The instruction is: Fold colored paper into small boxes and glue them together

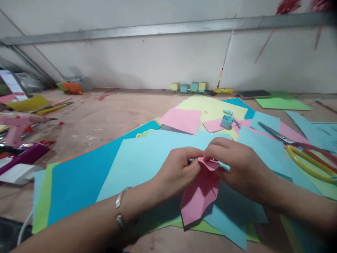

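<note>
A folded pink sheet of paper (199,198) is held between both hands above a stack of coloured sheets. My left hand (181,167), with a silver bangle on its wrist, pinches the paper's upper left edge between thumb and fingers. From the other side, my right hand (234,161) grips its upper right edge, fingertips almost touching those of the left. The paper's top is bent over in a small flap, and its creased lower part hangs down to a point. Light blue sheets (131,158) lie beneath the hands.
Scissors (302,144) with yellow and red handles lie open at the right. A small blue paper box (226,121) stands beyond the hands. At the left are a pink glue gun (15,126) and a purple tool (26,156). Several paper cubes (195,86) line the wall.
</note>
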A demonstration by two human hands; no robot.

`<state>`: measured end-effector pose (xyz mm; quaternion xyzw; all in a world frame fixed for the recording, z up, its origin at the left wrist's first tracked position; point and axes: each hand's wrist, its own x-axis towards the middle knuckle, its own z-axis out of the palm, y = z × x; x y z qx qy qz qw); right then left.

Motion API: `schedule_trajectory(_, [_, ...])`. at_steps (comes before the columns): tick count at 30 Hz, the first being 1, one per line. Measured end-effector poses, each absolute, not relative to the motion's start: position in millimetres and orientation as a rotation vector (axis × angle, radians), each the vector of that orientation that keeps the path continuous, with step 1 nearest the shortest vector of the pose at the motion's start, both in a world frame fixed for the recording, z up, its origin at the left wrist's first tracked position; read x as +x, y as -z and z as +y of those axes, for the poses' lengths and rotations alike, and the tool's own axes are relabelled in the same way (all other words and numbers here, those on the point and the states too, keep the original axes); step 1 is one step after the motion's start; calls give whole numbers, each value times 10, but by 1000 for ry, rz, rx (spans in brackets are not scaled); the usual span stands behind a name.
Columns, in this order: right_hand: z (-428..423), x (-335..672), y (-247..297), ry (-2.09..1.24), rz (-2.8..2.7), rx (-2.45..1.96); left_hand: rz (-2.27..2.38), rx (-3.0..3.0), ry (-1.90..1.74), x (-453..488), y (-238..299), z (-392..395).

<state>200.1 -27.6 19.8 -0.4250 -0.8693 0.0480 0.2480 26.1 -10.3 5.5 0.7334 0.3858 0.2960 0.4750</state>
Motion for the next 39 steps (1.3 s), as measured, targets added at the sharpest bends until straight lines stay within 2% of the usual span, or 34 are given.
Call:
schedule_trajectory(11, [-306,2044,-220,222,-2563,-1126,968,1774,-566,242,-85,-55])
schedule_trajectory(18, [-365,2051,-281,-10,-2659,-1284,1011,1785,-635,241,-51,-64])
schedule_trajectory(29, [-358,2000,-128,192,-2508,-1415,889,1888,-717,272,-24,-106])
schedule_trajectory(32, [-354,1999,-145,142,-2506,-1428,912,1883,-710,272,-49,-120])
schedule_trajectory(39, [-329,2004,-284,-216,-2569,-1498,1097,1766,-674,252,-50,-83])
